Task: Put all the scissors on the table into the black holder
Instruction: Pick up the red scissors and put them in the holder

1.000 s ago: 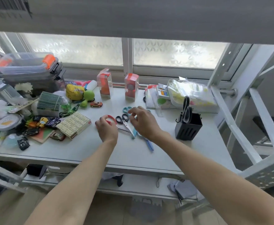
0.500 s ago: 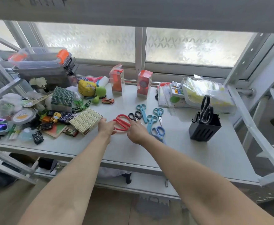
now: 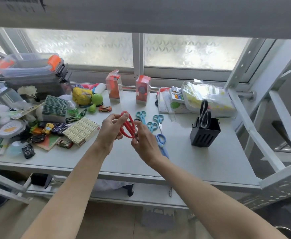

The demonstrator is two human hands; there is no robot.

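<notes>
We have the red scissors (image 3: 127, 125) lifted off the tabletop (image 3: 184, 163) and held between both hands above its middle, with the left hand (image 3: 109, 130) pinching the upper red loop between thumb and fingers and the right hand (image 3: 144, 142) closed around the lower end, where the blades are hidden behind our fingers. The long axis of the pair runs roughly from the far edge toward the near edge, handles away from us, so we judge the blades already point down and toward our right palm. The black holder (image 3: 204, 133) stands well apart toward the right edge of the tabletop, with one dark-handled pair (image 3: 204, 114) already upright in it. That puts the holder on the right hand's side, so we think the right hand is the nearer one to carry the red pair over, tips down. Still lying flat on the tabletop just beyond and beside our right hand are three teal-handled scissors (image 3: 141, 115) and a blue-handled pair (image 3: 162, 141), the latter partly covered by our right wrist. A small dark-handled pair may lie behind the red loops; we cannot tell.
</notes>
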